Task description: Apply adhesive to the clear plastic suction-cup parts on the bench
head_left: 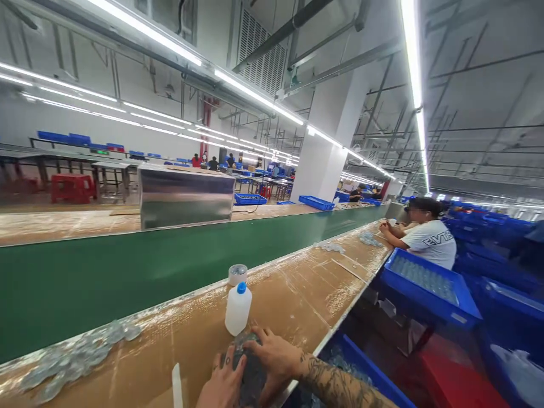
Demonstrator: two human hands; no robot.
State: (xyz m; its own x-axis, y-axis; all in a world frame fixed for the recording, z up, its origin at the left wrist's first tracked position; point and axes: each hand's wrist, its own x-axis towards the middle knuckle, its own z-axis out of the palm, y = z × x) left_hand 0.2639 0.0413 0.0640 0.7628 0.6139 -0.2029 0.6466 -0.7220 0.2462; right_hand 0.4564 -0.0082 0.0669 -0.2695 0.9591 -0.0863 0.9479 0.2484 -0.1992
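At the bottom centre, my left hand (224,378) and my right hand (275,356) cup a dark grey, see-through mass (252,374) from both sides. It looks like a heap of clear plastic pieces, but the fingers cover much of it. Both hands have bent, partly spread fingers pressed against it, near the table's front edge. Just beyond them stands a white plastic bottle (238,310) with a blue cap, upright. Behind the bottle sits a roll of clear tape (237,275). A spread of clear round plastic pieces (80,354) lies to the left.
A green conveyor belt (161,263) runs along the table's far side. A white strip (177,385) lies left of my hands. Below the right edge is a blue bin (369,368). A co-worker (429,235) sits farther right behind a filled blue crate (429,283).
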